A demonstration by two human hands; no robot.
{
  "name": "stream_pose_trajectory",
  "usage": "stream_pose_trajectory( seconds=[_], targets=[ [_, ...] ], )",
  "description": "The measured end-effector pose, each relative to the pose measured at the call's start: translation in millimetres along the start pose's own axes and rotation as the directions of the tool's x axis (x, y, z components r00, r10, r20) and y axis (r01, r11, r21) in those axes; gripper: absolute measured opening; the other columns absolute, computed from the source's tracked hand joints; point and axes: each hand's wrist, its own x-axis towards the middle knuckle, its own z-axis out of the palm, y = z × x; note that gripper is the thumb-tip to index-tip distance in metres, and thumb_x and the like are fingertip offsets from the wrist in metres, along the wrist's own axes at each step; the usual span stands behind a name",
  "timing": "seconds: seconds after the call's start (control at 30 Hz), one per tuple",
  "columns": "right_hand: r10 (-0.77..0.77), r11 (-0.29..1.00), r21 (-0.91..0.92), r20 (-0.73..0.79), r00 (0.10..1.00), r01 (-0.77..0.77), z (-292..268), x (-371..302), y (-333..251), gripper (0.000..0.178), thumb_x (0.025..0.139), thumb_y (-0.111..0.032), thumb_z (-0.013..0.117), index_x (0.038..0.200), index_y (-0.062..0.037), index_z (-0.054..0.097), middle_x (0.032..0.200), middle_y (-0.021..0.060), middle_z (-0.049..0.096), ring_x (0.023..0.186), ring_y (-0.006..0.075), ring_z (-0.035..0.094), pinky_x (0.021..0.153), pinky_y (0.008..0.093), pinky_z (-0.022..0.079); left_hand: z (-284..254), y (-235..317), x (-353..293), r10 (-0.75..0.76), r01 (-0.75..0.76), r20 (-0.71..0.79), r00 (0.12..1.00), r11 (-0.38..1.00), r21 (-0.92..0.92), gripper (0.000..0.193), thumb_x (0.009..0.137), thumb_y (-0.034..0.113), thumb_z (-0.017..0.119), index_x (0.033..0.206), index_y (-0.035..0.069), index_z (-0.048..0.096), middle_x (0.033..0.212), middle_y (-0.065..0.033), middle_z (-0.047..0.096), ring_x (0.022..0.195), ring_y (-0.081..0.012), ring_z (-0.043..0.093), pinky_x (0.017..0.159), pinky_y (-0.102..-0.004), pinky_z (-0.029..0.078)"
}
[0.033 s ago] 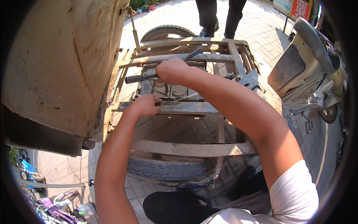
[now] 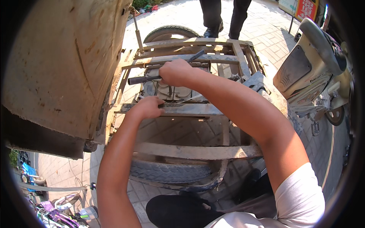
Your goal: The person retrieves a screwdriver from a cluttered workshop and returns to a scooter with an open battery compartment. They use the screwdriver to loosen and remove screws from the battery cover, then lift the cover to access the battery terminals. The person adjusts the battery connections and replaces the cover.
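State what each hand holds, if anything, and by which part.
Right hand: dark bar, gripped around its middle. Left hand: at the frame rail, hold unclear.

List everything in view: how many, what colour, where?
frame: 1, brownish, centre
tool: apparently 1, dark, over frame
casings: several, grey, inside frame
tyres: 2, dark, near and far
panel: 1, beige, left
scooter: 1, beige, right
sign: at least 1, red, top right
bikes: several, mixed colours, lower left
paving: 1, pale, around
other person: 1, in black, top centre
left hand: 1, bare, on frame
right hand: 1, bare, gripping tool
sleeve: 1, white, lower right
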Motion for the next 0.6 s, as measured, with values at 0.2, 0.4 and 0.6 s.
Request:
stream_pose_trajectory(
  seconds=[0.2,0.4,0.6],
  targets=[
    [0.160,0.966,0.208,0.003,0.987,-0.157,4,6,6,0.030,0.087,-0.034,0.068,0.092,-0.0053,0.074,0.092,0.0174,0.072,0.088,0.0361,0.069,0.074,0.0443,0.055,-3,-4,-7,0.033,-0.032,0.030,0.999,0.998,-0.061,0.066,0.073,0.034,0.076,0.130,0.005,0.061,0.129,-0.0196,0.061,0.115,-0.0337,0.061,0.101,-0.0398,0.047],
    [0.250,0.947,0.228,-0.088,0.964,-0.225,12,14,-9,0.027,0.089,-0.030,0.065,0.098,-0.0049,0.068,0.096,0.0144,0.071,0.089,0.0342,0.070,0.074,0.0454,0.055,3,-11,-13,0.076,-0.078,-0.015,0.997,0.979,-0.188,0.070,0.073,0.020,0.080,0.136,0.006,0.055,0.131,-0.0183,0.060,0.119,-0.0338,0.058,0.102,-0.0390,0.047],
    [0.026,0.997,0.074,-0.409,0.912,0.004,34,13,-16,0.025,0.087,-0.031,0.059,0.087,-0.0093,0.071,0.085,0.0073,0.072,0.079,0.0273,0.071,0.067,0.0421,0.055,17,-16,-17,0.127,-0.165,-0.151,0.980,0.947,-0.275,0.059,0.074,0.011,0.075,0.131,0.004,0.059,0.125,-0.0175,0.062,0.114,-0.0331,0.061,0.098,-0.0386,0.049]
  ],
)
